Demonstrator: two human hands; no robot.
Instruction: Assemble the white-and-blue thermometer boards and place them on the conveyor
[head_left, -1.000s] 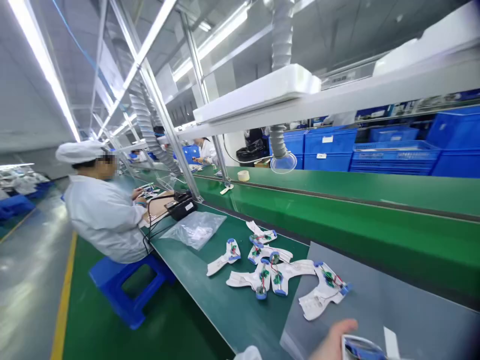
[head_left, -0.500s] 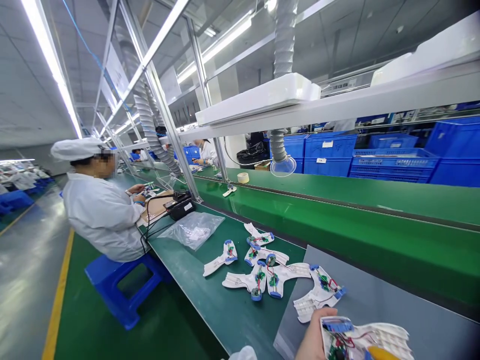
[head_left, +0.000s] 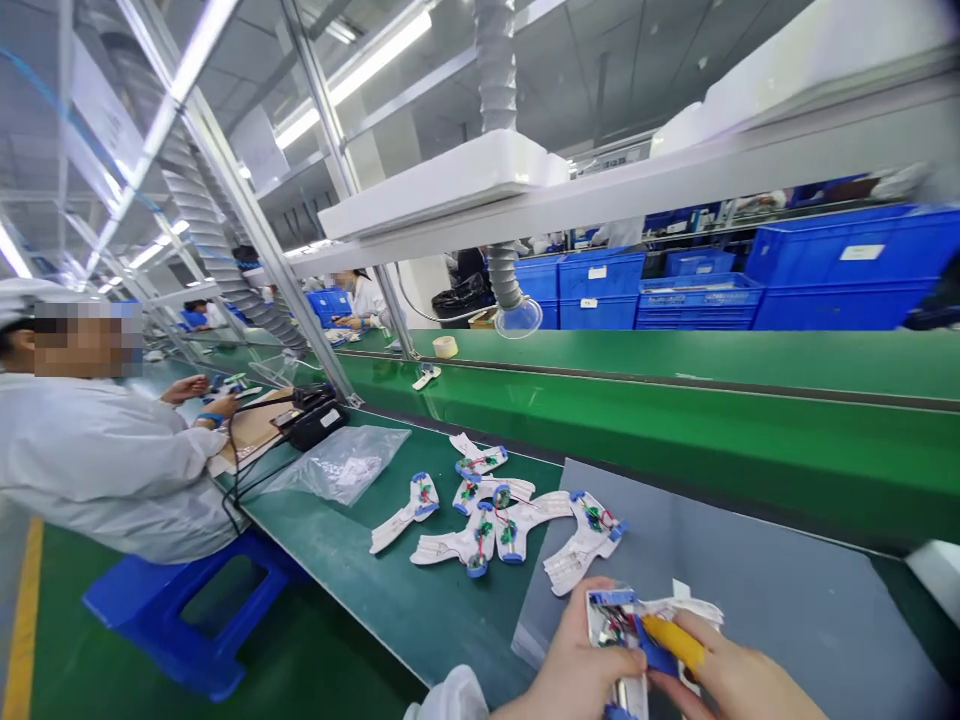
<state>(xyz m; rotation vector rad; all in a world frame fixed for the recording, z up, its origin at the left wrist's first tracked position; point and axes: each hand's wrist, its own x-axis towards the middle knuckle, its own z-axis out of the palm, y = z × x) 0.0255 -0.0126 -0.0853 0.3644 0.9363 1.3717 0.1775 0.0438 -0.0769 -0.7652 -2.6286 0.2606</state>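
My left hand (head_left: 566, 660) grips a white plastic housing half (head_left: 637, 690) with wires, green boards and blue parts inside. Its thumb presses on the near side. My right hand (head_left: 739, 675) comes in from the right, with a yellow cover, seemingly a finger cot (head_left: 673, 642), on one finger. Its fingers close around a blue part (head_left: 657, 655) at the housing; whether this is attached to it I cannot tell. Just beyond my hands, a similar housing half (head_left: 581, 545) lies on the grey sheet (head_left: 757, 560). Several more housing halves (head_left: 454, 540) lie to its left.
A clear plastic bag (head_left: 352, 465) with small white pieces and a black device (head_left: 315, 425) lie farther left. A co-worker (head_left: 112, 450) sits there, hands on similar parts. A green conveyor belt (head_left: 675, 360) runs behind the bench, below a white shelf (head_left: 465, 225); blue crates (head_left: 862, 265) stand beyond.
The view has swung to the right. My right hand has come fully into view and closed at the housing. The left hand still holds the housing, now turned more upright.
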